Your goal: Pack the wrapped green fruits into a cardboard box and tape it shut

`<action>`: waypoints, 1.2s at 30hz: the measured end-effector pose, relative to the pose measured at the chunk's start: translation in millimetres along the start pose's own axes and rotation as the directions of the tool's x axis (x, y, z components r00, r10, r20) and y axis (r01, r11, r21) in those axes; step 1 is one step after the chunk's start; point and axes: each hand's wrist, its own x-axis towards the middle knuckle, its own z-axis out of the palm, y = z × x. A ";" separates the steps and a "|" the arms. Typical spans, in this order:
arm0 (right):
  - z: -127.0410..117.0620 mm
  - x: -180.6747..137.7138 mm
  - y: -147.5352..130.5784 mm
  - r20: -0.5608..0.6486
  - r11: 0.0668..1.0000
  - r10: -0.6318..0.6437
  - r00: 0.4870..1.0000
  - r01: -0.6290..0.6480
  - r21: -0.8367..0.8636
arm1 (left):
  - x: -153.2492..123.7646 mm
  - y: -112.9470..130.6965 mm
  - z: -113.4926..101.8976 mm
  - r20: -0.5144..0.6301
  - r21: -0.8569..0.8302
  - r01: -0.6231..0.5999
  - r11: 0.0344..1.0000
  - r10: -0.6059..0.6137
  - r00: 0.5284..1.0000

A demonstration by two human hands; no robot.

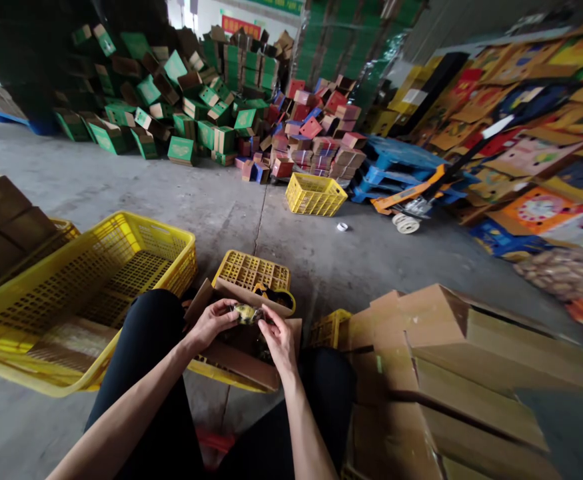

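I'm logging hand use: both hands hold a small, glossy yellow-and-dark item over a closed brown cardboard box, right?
Not closed: the head view shows the brown cardboard box open, flaps spread. Left hand and right hand do hold the glossy yellow-and-dark item over it.

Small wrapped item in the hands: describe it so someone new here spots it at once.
Start at the big yellow crate on the left and look right to the open cardboard box. Just above that box, the left hand and right hand hold the small wrapped item at either end. It is yellowish with dark patches and a shiny, film-like wrap, unlike the box's plain brown sides.
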 end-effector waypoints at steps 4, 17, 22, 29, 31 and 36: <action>-1.3 0.3 -2.5 -0.018 0.999 -0.019 1.000 0.019 0.031 | -0.3 0.0 0.8 -0.015 0.012 0.007 1.000 -0.007 1.000; 0.5 -3.8 -9.9 -0.138 0.979 0.116 0.984 -0.089 0.186 | -3.9 7.3 6.2 -0.044 0.070 -0.013 0.997 0.017 0.999; 3.0 -2.5 -10.9 -0.129 0.965 0.148 0.981 -0.115 0.235 | -3.7 8.1 4.6 -0.076 0.055 -0.047 0.997 0.051 0.996; 4.2 -0.3 -6.3 -0.152 0.952 0.190 0.970 -0.144 0.268 | -0.1 7.1 3.0 -0.083 0.004 -0.052 0.999 0.052 0.995; 3.3 0.5 -3.5 -0.165 0.951 0.196 0.967 -0.146 0.274 | 0.1 7.6 3.8 -0.070 -0.013 -0.052 0.999 0.051 0.996; 1.5 1.2 3.2 -0.178 0.939 0.200 0.963 -0.137 0.315 | -1.2 8.1 6.7 -0.049 -0.027 -0.070 0.997 0.068 0.996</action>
